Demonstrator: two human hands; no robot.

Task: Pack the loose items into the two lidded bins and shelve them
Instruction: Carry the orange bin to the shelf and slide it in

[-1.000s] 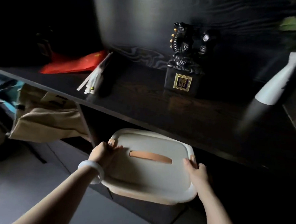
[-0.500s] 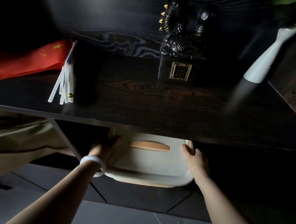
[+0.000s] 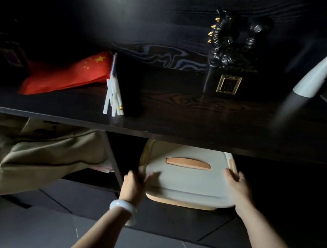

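One bin (image 3: 189, 184) between left hand (image 3: 133, 186), right hand (image 3: 239, 188)

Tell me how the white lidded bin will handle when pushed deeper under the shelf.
The bin looks like hard plastic with a flat lid, so it probably stays stiff and slides rather than tips. With the left hand and right hand at opposite sides, it should track straight.

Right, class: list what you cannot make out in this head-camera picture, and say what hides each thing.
Head view, all:
- Bin: back half hidden under the shelf; contents hidden by its lid.
- Left hand: fingers blurred and shadowed, grip unclear.
- Vase: blurred, top cut off by the right edge.
- Gold plaque: writing too dim to read.
- Second bin: nowhere in view.
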